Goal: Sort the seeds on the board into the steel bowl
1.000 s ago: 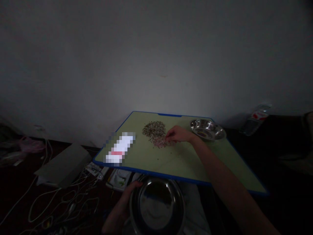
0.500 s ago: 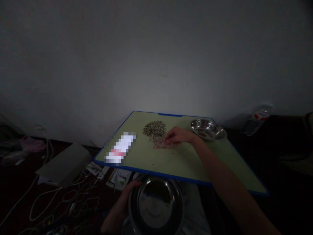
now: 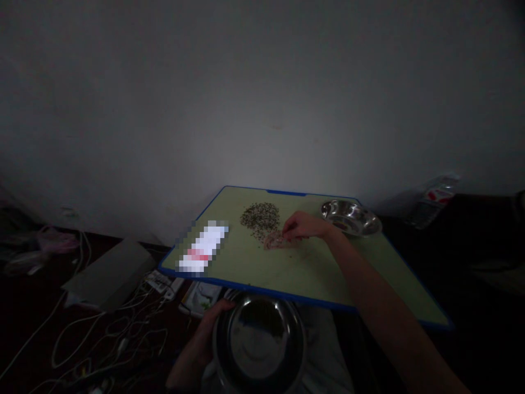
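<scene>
Below the near edge of the table, my left hand [image 3: 215,323] grips the side of a steel bowl [image 3: 260,342], whose shiny inside faces up. My right hand [image 3: 301,225] is over the table, its fingers pinched on a thin, see-through pinkish sheet [image 3: 276,241] that looks like plastic. The sheet lies low against the tabletop at the near edge of a heap of small dark and pale grains [image 3: 260,216]. What the grains are is too small to tell. A second steel bowl [image 3: 350,217] stands beyond my right wrist.
The pale green table [image 3: 229,262] has a blue rim and stands against a grey wall. A blurred-out bright phone-like object [image 3: 203,249] lies at its left. Tangled cables [image 3: 123,328] and a grey box [image 3: 112,273] are on the floor left, a plastic bottle [image 3: 438,200] at right.
My right hand has shifted slightly right, and the pinkish sheet has drawn in with it, now looking narrower. The left hand and its bowl have barely moved.
</scene>
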`<state>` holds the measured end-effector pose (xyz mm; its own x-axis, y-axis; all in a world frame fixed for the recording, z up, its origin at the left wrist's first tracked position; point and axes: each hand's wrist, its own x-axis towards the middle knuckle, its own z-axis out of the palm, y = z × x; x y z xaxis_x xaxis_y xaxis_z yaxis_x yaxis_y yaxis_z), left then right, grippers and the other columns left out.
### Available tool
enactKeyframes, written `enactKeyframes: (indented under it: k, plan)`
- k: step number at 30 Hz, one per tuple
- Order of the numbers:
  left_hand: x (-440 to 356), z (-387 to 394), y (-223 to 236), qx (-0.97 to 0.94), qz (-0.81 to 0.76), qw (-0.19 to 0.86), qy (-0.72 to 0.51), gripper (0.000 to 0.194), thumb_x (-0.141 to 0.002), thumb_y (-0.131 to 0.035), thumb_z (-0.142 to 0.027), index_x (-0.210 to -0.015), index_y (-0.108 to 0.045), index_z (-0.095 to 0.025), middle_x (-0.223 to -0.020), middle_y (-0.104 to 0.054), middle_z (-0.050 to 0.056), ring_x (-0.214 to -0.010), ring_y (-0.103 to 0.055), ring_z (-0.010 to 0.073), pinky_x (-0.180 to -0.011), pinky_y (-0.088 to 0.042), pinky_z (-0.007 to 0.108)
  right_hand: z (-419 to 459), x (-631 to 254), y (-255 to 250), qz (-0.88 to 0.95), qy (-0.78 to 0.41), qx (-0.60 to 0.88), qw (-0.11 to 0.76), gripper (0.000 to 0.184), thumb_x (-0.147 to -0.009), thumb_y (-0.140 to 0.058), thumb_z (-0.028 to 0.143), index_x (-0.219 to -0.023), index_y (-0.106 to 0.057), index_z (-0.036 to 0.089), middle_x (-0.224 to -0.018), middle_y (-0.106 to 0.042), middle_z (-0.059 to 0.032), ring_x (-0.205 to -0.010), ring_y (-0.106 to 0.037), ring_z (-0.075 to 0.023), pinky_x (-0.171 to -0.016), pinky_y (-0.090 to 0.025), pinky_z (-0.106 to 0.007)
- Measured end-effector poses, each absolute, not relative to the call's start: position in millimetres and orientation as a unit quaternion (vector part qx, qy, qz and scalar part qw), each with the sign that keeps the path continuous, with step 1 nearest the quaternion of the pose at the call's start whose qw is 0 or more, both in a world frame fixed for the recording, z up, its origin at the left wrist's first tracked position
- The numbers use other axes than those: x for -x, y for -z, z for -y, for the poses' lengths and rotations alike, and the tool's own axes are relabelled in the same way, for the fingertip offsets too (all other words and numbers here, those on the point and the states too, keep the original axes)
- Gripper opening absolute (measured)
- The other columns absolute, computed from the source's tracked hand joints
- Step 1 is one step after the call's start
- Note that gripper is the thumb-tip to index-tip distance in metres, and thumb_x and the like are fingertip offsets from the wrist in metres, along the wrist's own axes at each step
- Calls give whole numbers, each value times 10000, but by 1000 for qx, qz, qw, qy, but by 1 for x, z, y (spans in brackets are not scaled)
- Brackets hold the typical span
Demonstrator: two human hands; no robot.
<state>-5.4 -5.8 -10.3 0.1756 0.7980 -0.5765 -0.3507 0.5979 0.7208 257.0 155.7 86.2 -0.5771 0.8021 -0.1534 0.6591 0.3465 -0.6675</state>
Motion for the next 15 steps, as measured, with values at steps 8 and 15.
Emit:
enactKeyframes:
  k: [8, 15]
  plan:
    - [10, 5, 10, -163, -490, 759, -396, 128, -635, -584, -235, -553, -617, -143, -490, -646, 16, -496, -567, 159, -562, -400, 262, -156, -259, -89, 816, -331, 462, 102, 230, -630, -558, 269, -752, -670, 110, -495, -567, -5, -391, -449, -63, -343, -317, -153]
    - [13, 4, 20, -159, -496, 754, -400, 116, -645, -582, -242, -568, -597, -157, -489, -635, 1, -494, -564, 151, -559, -404, 260, -153, -254, -87, 816, -367, 435, 100, 264, -631, -568, 300, -787, -666, 112, -605, -618, -27, -408, -453, -50, -345, -304, -144]
